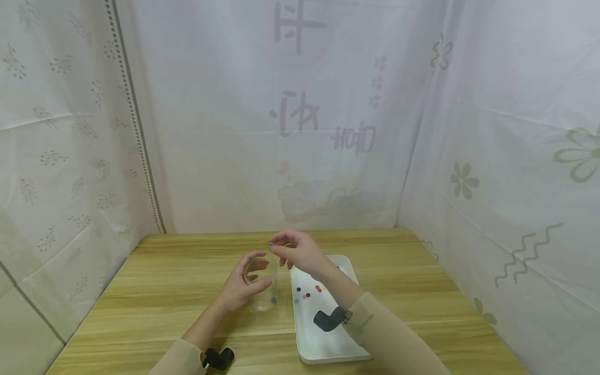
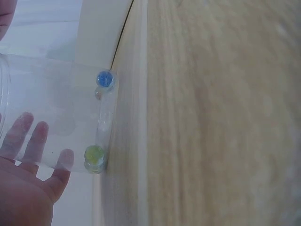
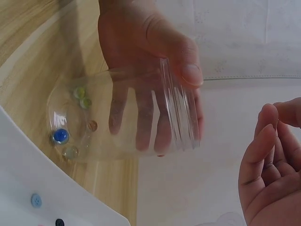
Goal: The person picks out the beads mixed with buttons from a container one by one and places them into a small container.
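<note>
My left hand [image 1: 240,286] grips a clear plastic cup [image 1: 262,298] round its side near the rim. In the right wrist view, several glass marbles lie at the cup's bottom, among them a blue marble [image 3: 60,135], a yellow-green marble [image 3: 85,102] and a brownish marble [image 3: 92,125]. My right hand [image 1: 297,253] is raised just right of and above the cup's mouth. Between thumb and forefinger it pinches a small, dark blue-green ball [image 1: 271,244], seemingly a marble. The right wrist view hides this ball behind the fingertips.
Right of the cup lies a white tray [image 1: 311,341], partly under my right forearm. Several small coloured buttons are scattered in it, including a light blue button [image 3: 36,200] and a black button [image 3: 59,221]. Patterned curtains [image 1: 225,130] hang around the wooden table [image 1: 140,312].
</note>
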The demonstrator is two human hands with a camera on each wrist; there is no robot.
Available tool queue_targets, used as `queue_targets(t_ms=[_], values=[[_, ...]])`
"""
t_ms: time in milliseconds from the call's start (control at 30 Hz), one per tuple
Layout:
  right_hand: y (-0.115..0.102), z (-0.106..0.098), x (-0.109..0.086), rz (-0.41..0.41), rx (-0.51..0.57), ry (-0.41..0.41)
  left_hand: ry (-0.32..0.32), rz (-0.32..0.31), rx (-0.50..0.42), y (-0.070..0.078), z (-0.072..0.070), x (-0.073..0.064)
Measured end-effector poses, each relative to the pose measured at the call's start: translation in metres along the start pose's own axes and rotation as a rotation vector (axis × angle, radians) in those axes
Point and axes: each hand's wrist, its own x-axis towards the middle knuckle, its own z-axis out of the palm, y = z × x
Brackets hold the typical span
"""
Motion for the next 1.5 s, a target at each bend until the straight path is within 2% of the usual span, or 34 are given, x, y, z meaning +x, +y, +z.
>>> queue_targets(t_ms=[467,667,867,1167,1500], values=[[0.007,0.012,0.006,0.019,-0.01,-0.03,0.007,-0.021,-0.024,0.0,0.001,-0.001],[0.012,0.017,0.007,0.019,-0.022,-0.042,0.01,-0.011,0.002,0.0,0.001,-0.001],[0.016,0.02,0.006,0.007,-0.092,-0.038,0.011,0.003,0.011,0.0,0.001,-0.001],[0.02,0.008,0.003,0.048,-0.073,-0.004,0.017,0.028,0.009,0.0,0.002,-0.001],[0.036,-0.011,0.001,0.033,-0.011,0.035,0.021,0.04,0.021,-0.002,0.002,0.0]])
